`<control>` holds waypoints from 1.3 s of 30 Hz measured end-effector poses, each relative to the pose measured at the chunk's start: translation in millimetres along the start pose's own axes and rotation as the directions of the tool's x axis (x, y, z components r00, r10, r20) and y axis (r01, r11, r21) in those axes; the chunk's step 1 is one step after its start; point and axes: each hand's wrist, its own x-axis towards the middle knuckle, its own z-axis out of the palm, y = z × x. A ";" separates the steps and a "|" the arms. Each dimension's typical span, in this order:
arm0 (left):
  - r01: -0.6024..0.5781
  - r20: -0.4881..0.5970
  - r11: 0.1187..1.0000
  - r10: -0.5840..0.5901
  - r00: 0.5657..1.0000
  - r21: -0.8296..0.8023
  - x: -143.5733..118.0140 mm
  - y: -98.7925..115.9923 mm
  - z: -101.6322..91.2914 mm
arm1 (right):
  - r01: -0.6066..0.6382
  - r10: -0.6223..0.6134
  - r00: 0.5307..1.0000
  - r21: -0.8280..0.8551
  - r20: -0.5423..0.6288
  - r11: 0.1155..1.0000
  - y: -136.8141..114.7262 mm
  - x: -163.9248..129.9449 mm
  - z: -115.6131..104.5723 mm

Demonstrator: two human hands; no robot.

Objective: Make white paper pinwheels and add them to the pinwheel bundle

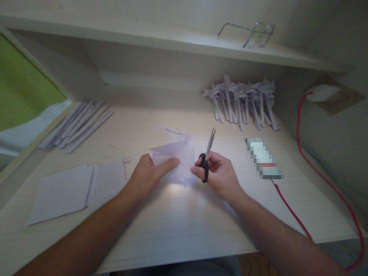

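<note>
My left hand (151, 173) holds a white folded paper piece (176, 156) just above the desk, index finger stretched along its lower edge. My right hand (219, 171) grips black-handled scissors (207, 153), blades closed and pointing up and away, just to the right of the paper. Both hands meet over the middle of the light wooden desk (184, 218). Thin paper trimmings (176, 132) lie just behind the paper.
Flat white sheets (71, 189) lie at the left front. A bundle of rolled paper sticks (77, 125) rests at the back left. Several finished paper pinwheels (243, 100) lean at the back right. A phone (263, 158) on a red cable (324, 180) lies right. Glasses (253, 34) sit on the shelf.
</note>
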 end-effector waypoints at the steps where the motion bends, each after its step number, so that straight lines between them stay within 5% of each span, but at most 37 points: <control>1: 0.003 -0.006 1.000 -0.003 1.000 -0.004 0.3 -1.8 -0.8 | -0.003 0.003 1.000 -0.003 0.007 1.000 -0.7 0.3 -0.1; 6: -0.007 -0.084 0.993 -0.002 0.996 -0.116 3.9 -6.1 -6.5 | -0.094 0.098 0.991 -0.049 0.087 0.994 -7.5 3.6 -8.5; 15: -0.180 -0.254 0.881 0.071 0.965 -0.437 10.4 7.4 -8.3 | -0.165 0.305 0.891 -0.387 0.335 0.907 -17.5 7.5 -34.0; 39: -0.134 -0.237 0.923 0.048 0.970 -0.361 8.4 8.5 -6.0 | -0.165 0.308 0.893 -0.397 0.329 0.903 -18.0 3.6 -30.6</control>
